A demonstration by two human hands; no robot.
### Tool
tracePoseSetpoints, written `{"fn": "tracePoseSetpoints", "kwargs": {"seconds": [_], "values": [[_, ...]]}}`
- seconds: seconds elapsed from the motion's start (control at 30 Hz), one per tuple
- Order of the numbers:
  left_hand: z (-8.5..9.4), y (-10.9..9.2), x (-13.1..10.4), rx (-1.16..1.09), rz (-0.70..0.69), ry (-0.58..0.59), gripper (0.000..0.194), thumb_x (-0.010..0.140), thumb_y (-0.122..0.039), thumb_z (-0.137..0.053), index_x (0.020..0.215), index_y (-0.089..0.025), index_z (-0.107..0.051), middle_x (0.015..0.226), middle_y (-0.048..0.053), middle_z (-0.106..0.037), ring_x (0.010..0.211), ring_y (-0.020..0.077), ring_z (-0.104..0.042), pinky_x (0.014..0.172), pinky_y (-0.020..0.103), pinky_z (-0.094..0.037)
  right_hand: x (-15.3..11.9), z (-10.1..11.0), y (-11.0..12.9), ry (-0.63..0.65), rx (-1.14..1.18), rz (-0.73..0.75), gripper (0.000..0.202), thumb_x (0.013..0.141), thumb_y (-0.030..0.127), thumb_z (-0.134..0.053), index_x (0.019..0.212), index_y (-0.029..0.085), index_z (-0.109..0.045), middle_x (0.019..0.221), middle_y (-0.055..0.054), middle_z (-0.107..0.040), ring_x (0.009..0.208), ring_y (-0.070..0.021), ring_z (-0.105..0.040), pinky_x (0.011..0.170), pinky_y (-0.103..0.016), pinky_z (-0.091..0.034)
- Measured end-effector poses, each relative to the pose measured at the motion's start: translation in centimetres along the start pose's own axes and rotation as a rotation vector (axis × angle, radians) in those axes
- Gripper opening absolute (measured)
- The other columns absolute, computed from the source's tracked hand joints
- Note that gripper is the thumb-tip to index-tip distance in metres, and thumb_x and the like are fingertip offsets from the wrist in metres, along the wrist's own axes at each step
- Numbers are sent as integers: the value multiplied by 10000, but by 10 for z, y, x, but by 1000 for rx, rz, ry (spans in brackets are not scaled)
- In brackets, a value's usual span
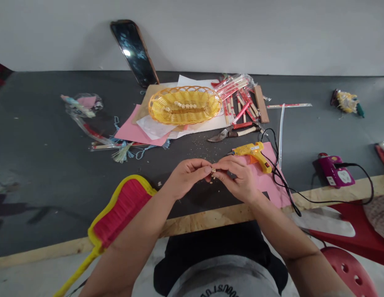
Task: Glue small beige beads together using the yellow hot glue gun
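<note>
My left hand (188, 175) and my right hand (238, 177) meet above the front part of the dark table. Between their fingertips they pinch a small cluster of pale beige pieces (213, 170), too small to name exactly. Just beyond my right hand lies a yellow glue gun (252, 152), its nozzle pointing left, on a sheet of pink paper (274, 187). Similar pale pieces sit in a yellow woven basket (186, 117) farther back. Crumbs are scattered on the table around my fingers.
Pruning shears (233, 133) and wrapped chopsticks (241, 103) lie right of the basket. A phone (134, 53) leans on the wall. A yellow-and-red fan-shaped object (124, 206) is by my left forearm. The glue gun's cord trails toward a purple power socket (337, 171).
</note>
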State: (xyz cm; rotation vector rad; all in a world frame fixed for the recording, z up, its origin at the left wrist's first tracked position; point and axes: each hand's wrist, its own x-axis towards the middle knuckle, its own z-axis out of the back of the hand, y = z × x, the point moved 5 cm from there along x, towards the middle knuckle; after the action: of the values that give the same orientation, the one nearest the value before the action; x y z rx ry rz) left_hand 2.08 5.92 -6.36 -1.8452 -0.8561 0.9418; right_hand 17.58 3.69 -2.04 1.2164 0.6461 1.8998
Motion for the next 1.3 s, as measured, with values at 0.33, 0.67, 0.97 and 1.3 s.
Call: {"fn": "tracePoseSetpoints", "kwargs": {"seconds": [0.33,0.67,0.97,1.3], "values": [[5,-1,0,92,-14,-56,380,667,-505,-878,771,-151,-786,637,25,-681,595,119,-561,598,247,-444,-3,-4,-2,-17,79,19,117,940,187,-665,1019,223,-743,895,-45,-721,832,-148,-697,753,-274,-600],[1,-4,0,41,-43,-64,341,676,-459,-886,793,-154,-789,694,34,-715,612,118,-592,618,245,-481,-4,-6,-8,-27,55,-27,114,962,242,-634,1012,234,-736,885,-42,-730,823,-163,-685,775,-320,-590],[9,-14,1,-178,-122,-181,283,627,-367,-928,771,-169,-787,730,37,-767,570,82,-604,586,201,-499,-2,15,-8,-91,-57,-159,187,954,196,-597,1118,235,-676,968,-42,-719,861,-166,-668,781,-317,-569],[15,-15,4,-307,-209,-216,298,574,-339,-962,733,-169,-775,692,26,-750,537,68,-582,599,220,-519,-26,-3,-9,230,-406,-182,170,978,159,-548,998,207,-710,903,-54,-740,794,-167,-697,691,-268,-526]]}}
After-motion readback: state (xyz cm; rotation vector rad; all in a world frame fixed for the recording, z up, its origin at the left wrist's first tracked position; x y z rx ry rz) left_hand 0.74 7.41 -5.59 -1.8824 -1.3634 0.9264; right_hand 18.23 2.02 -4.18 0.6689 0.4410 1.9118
